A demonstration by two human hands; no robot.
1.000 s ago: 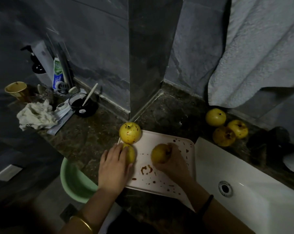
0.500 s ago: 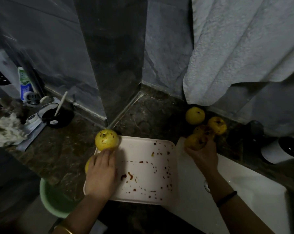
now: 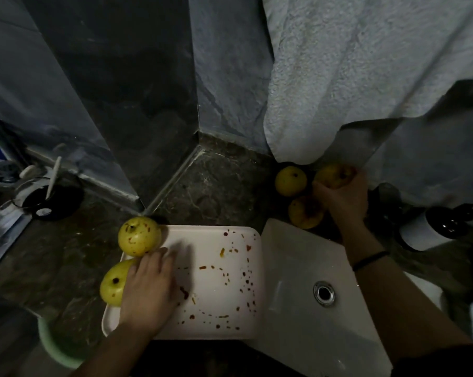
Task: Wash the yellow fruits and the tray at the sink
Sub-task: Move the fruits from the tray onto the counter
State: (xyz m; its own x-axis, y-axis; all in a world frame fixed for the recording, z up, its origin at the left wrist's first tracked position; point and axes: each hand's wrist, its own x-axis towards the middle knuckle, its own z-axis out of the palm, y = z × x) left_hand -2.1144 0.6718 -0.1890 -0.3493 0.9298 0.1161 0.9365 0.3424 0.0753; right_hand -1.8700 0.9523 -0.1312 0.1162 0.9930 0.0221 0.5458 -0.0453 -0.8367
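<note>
A white tray (image 3: 216, 292) spattered with red stains lies on the dark counter, its right edge against the white sink (image 3: 292, 308). Two stained yellow fruits sit at the tray's left side, one at the far corner (image 3: 139, 235) and one nearer me (image 3: 113, 284). My left hand (image 3: 151, 289) lies on the tray with fingers stretched out, against the nearer fruit. Behind the sink, my right hand (image 3: 341, 197) grips a third yellow fruit (image 3: 334, 174) on the counter. Two more fruits lie there, one to its left (image 3: 290, 180) and one nearer the sink (image 3: 306, 212).
A grey towel (image 3: 366, 77) hangs over the back right fruits. A dark bottle with a white label (image 3: 431, 229) lies right of my right wrist. A black cup with a white stick (image 3: 50, 197) stands at the left. A green basin (image 3: 56, 346) sits below the counter edge.
My right hand lifted a fruit off the tray and carried it to the pile behind the sink. My left hand stayed by the nearer fruit. The view swung right.
</note>
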